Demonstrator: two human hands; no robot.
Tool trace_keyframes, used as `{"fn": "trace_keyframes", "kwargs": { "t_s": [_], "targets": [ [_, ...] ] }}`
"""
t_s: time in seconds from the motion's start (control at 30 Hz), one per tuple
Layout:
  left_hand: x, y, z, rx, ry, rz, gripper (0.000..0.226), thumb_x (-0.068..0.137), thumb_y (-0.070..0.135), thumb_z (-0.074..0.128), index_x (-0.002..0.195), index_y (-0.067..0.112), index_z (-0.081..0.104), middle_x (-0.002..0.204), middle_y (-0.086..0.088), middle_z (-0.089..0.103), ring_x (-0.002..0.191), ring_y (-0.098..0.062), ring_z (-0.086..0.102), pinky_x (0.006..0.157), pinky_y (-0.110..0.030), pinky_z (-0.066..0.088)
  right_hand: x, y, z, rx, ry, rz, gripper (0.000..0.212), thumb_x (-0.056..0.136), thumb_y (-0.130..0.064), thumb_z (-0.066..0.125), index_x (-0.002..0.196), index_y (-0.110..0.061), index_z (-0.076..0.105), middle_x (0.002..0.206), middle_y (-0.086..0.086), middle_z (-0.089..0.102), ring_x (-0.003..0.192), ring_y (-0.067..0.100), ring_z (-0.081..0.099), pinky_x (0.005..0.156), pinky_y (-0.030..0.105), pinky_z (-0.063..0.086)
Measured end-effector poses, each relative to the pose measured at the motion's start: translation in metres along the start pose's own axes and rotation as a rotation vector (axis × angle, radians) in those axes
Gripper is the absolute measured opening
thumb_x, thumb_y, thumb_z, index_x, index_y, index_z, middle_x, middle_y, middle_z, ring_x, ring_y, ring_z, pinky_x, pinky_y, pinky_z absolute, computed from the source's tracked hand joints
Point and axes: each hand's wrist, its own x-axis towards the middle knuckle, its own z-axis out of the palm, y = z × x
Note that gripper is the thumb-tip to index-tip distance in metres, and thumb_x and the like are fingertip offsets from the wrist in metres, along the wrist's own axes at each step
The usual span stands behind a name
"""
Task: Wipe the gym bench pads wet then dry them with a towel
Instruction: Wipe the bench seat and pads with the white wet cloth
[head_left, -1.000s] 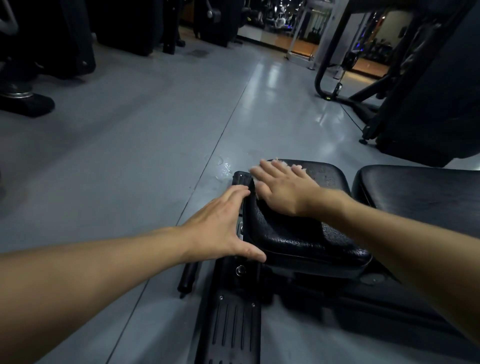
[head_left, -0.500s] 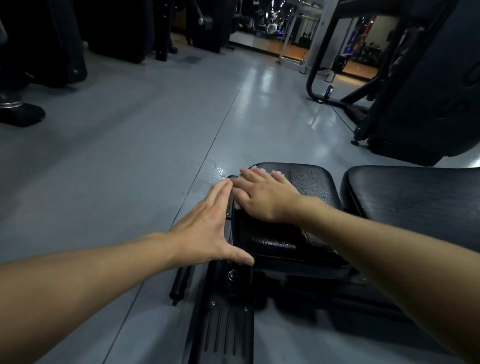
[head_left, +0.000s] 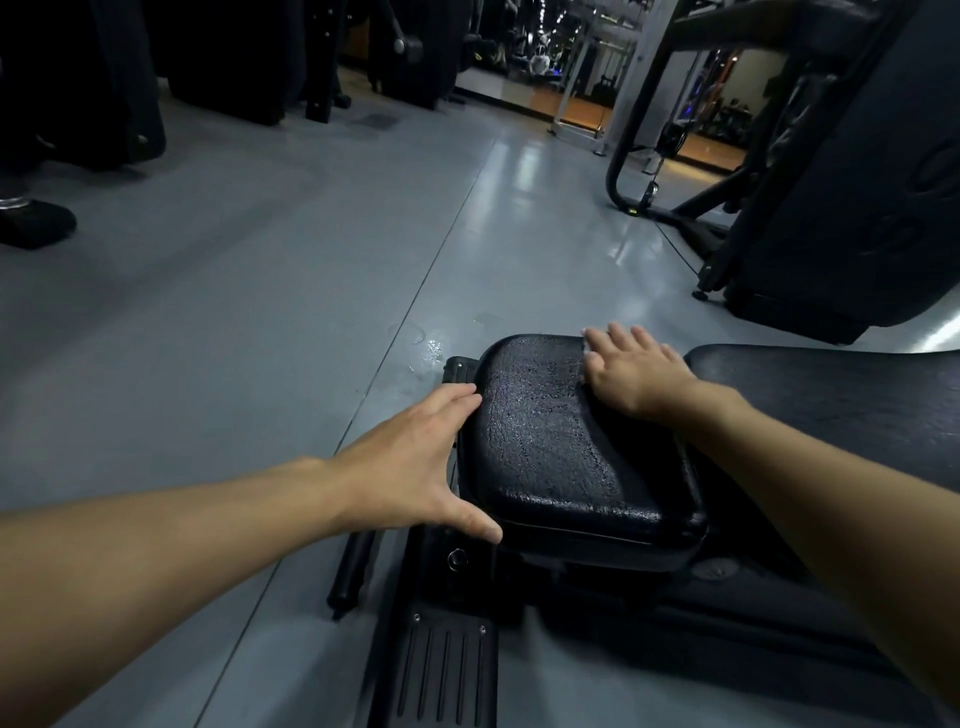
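A small black seat pad (head_left: 561, 447) of the bench glistens with water drops. My right hand (head_left: 634, 374) lies flat with straight fingers on the pad's far right part; a sliver of something white shows under the fingertips, too small to tell what it is. My left hand (head_left: 415, 462) rests open against the pad's left side, thumb at the near left corner. To the right lies the longer black back pad (head_left: 841, 395), under my right forearm.
The bench's black base with a ribbed foot plate (head_left: 441, 675) and a short black bar (head_left: 350, 571) lie near me. Water spots (head_left: 426, 351) mark the grey floor left of the pad. Gym machines stand at the right (head_left: 831, 182) and far left (head_left: 78, 104).
My right hand has slid from the pad's far left part across to its far right part. The left hand stays at the pad's left side. The view has shifted slightly.
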Motion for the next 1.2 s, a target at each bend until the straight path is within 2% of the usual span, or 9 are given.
{"fn": "trace_keyframes", "kwargs": {
  "t_s": [0.2, 0.3, 0.5, 0.6, 0.8, 0.87, 0.93, 1.07, 1.2],
  "targets": [
    [-0.001, 0.0, 0.002, -0.056, 0.016, -0.02, 0.137, 0.042, 0.08, 0.077, 0.154, 0.022, 0.023, 0.156, 0.017, 0.021, 0.141, -0.001, 0.026, 0.113, -0.016, 0.023, -0.044, -0.083, 0.02, -0.054, 0.099, -0.3, 0.052, 0.103, -0.041, 0.018, 0.154, -0.028, 0.018, 0.165, 0.002, 0.01, 0.152, 0.023, 0.007, 0.12, 0.051, 0.006],
    [-0.003, 0.001, 0.003, -0.067, 0.032, -0.018, 0.137, 0.041, 0.084, 0.073, 0.154, 0.022, 0.024, 0.154, 0.017, 0.024, 0.14, 0.0, 0.027, 0.113, -0.018, 0.025, -0.059, -0.075, 0.015, -0.023, 0.06, -0.395, 0.053, 0.105, -0.041, 0.018, 0.156, -0.031, 0.015, 0.166, 0.001, 0.007, 0.153, 0.02, 0.003, 0.122, 0.045, 0.001],
    [-0.004, 0.004, 0.001, -0.059, 0.009, -0.043, 0.135, 0.047, 0.073, 0.08, 0.155, 0.019, 0.022, 0.158, 0.016, 0.018, 0.143, 0.001, 0.021, 0.115, -0.016, 0.018, -0.052, 0.009, 0.002, -0.001, 0.017, -0.159, 0.054, 0.105, -0.041, 0.015, 0.158, -0.033, 0.007, 0.167, 0.001, 0.001, 0.153, 0.018, -0.001, 0.122, 0.044, 0.003],
    [-0.003, 0.005, 0.001, -0.042, 0.006, -0.05, 0.134, 0.048, 0.07, 0.081, 0.155, 0.018, 0.022, 0.159, 0.015, 0.018, 0.143, 0.001, 0.02, 0.113, -0.014, 0.017, -0.052, 0.002, 0.007, 0.031, 0.04, -0.07, 0.054, 0.104, -0.043, 0.016, 0.157, -0.03, 0.012, 0.166, 0.005, 0.005, 0.153, 0.023, 0.002, 0.122, 0.048, 0.005],
    [-0.004, 0.005, 0.002, -0.046, 0.018, -0.043, 0.12, 0.047, 0.066, 0.08, 0.15, 0.028, 0.031, 0.15, 0.023, 0.027, 0.136, 0.001, 0.035, 0.106, -0.009, 0.027, -0.114, -0.09, 0.036, -0.079, 0.157, -0.341, 0.076, 0.089, -0.044, 0.002, 0.154, -0.014, 0.025, 0.161, 0.013, 0.025, 0.148, 0.032, 0.02, 0.116, 0.057, 0.015],
    [-0.006, 0.006, 0.002, -0.058, 0.026, -0.053, 0.112, 0.05, 0.064, 0.074, 0.149, 0.03, 0.034, 0.15, 0.025, 0.027, 0.133, 0.002, 0.038, 0.107, -0.018, 0.034, -0.124, -0.09, 0.039, -0.019, 0.207, -0.412, 0.077, 0.089, -0.044, 0.007, 0.151, -0.008, 0.036, 0.155, 0.017, 0.038, 0.144, 0.035, 0.032, 0.116, 0.055, 0.022],
    [-0.006, 0.008, 0.001, -0.036, 0.021, -0.068, 0.122, 0.049, 0.069, 0.079, 0.152, 0.027, 0.03, 0.153, 0.023, 0.024, 0.136, 0.003, 0.033, 0.11, -0.016, 0.028, -0.126, -0.071, 0.036, -0.016, 0.224, -0.448, 0.073, 0.092, -0.044, 0.007, 0.152, -0.012, 0.035, 0.155, 0.016, 0.037, 0.145, 0.033, 0.032, 0.118, 0.049, 0.021],
    [-0.008, 0.01, -0.001, 0.009, -0.022, -0.108, 0.13, 0.051, 0.068, 0.083, 0.155, 0.019, 0.022, 0.158, 0.019, 0.018, 0.141, 0.002, 0.024, 0.109, -0.011, 0.017, -0.127, -0.015, 0.024, -0.055, 0.219, -0.287, 0.067, 0.093, -0.042, 0.002, 0.157, -0.026, 0.016, 0.164, 0.006, 0.018, 0.152, 0.022, 0.011, 0.122, 0.041, 0.009],
    [-0.008, 0.017, -0.006, 0.062, -0.081, -0.105, 0.127, 0.06, 0.063, 0.082, 0.156, 0.017, 0.014, 0.161, 0.014, 0.01, 0.144, -0.003, 0.019, 0.108, -0.011, 0.016, -0.131, -0.002, 0.034, 0.019, 0.247, -0.076, 0.071, 0.092, -0.045, 0.001, 0.156, -0.019, 0.019, 0.162, 0.014, 0.021, 0.151, 0.026, 0.014, 0.121, 0.042, 0.017]
  ]
}}
